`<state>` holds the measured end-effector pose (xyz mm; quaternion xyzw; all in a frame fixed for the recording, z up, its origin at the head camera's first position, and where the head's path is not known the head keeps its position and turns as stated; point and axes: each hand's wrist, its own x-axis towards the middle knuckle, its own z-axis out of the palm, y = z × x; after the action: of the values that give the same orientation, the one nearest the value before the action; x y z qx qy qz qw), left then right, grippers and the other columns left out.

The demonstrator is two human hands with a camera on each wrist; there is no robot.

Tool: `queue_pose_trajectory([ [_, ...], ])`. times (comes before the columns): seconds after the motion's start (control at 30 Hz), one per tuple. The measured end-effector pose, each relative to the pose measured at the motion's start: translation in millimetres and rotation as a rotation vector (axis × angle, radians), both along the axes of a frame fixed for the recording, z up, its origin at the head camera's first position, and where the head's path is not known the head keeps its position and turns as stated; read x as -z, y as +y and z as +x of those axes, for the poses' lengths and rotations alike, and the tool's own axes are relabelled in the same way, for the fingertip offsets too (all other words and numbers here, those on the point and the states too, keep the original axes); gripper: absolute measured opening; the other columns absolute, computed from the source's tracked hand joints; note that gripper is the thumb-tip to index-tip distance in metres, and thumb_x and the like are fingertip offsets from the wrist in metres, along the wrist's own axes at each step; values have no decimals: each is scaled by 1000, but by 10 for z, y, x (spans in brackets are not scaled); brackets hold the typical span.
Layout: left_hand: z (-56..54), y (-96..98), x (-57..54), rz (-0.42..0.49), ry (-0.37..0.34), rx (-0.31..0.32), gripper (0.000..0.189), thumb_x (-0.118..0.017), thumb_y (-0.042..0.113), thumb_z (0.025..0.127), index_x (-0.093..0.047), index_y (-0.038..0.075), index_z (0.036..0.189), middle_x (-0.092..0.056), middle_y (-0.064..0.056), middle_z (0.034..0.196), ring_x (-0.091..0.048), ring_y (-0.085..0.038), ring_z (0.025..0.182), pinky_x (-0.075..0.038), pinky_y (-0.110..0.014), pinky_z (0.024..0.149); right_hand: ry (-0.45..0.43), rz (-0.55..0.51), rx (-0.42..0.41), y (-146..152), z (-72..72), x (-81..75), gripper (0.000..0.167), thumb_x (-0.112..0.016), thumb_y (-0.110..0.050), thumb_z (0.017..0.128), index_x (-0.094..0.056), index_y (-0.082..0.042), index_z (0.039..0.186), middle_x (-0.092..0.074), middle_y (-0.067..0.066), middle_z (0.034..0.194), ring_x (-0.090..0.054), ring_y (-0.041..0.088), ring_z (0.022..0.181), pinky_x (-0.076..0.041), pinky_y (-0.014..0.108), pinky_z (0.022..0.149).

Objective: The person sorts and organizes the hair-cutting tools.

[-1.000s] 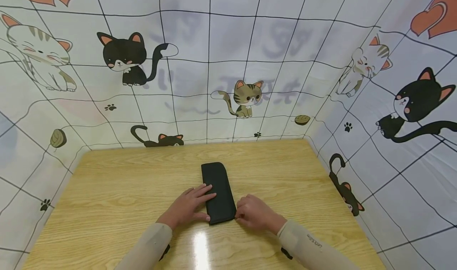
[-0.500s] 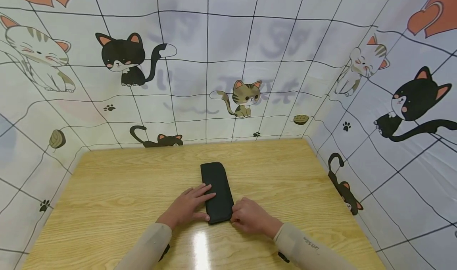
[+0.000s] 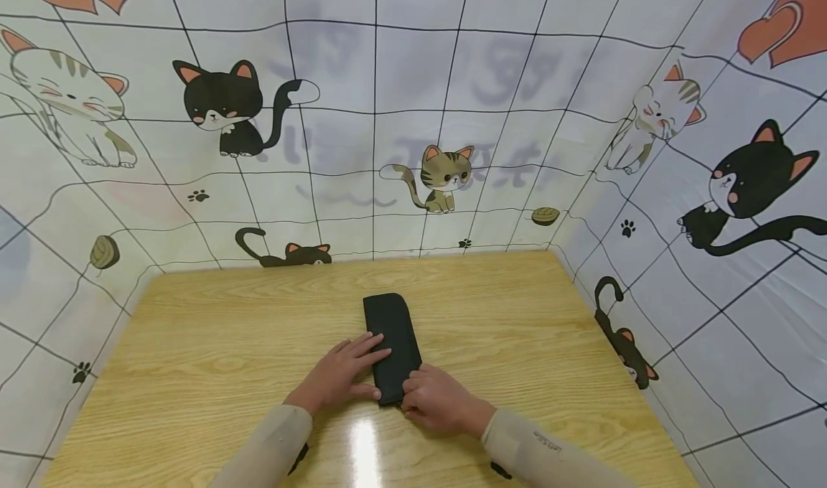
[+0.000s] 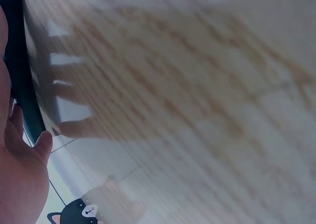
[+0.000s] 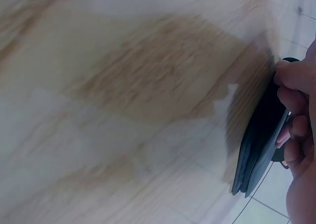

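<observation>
A flat, dark case (image 3: 389, 321), long and narrow with one rounded far corner, lies on the wooden table. My left hand (image 3: 337, 372) rests on its left side, fingers spread and straight over the top, thumb by the near left corner. At the near right corner my right hand (image 3: 439, 400) has curled fingers, thumb and forefinger pinching at the edge; what exactly they pinch is hidden. In the right wrist view, the case (image 5: 256, 145) shows two layers along its edge, below the curled right fingers (image 5: 291, 98). In the left wrist view, the left thumb (image 4: 43, 146) sits beside the case's side.
The wooden table (image 3: 213, 330) has a bright light reflection near its front. Behind and to both sides hang white grid-patterned sheets (image 3: 349, 136) printed with cartoon cats. Both forearms wear beige sleeves (image 3: 549, 448).
My right hand has slid from the case's right side toward the person and left, round the near right corner. The left hand stays in place, and the case has hardly moved.
</observation>
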<state>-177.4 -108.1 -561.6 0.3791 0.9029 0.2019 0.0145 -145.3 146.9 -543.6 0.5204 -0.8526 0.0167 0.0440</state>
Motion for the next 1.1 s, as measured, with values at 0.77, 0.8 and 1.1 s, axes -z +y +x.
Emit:
queue_pose_trajectory([
  [0.77,19,21,45,-18,-32,-28,74,-62,58,86,-41,26,149,-31,-3,160,-28,-29,148,-30,-57,115,6,1,-41,-153,-17,37,9,-67,-39,91,-75,-34,90,-60,-18,83,-51,1,75,-26,17,66],
  [0.8,15,23,38,-18,-43,-27,75,-63,58,86,-41,26,150,-30,-2,160,-28,-29,148,-29,-57,115,6,3,-42,-147,-23,36,9,-68,-39,90,-75,-34,91,-60,-18,83,-51,1,76,-27,17,66],
  [1.1,-6,15,-4,-4,-106,-29,76,-65,56,84,-41,26,150,-29,-2,161,-25,-29,149,-28,-58,115,-54,-37,-51,-68,-105,-24,12,-69,-42,88,-77,-33,93,-61,-18,81,-52,1,75,-30,16,67],
])
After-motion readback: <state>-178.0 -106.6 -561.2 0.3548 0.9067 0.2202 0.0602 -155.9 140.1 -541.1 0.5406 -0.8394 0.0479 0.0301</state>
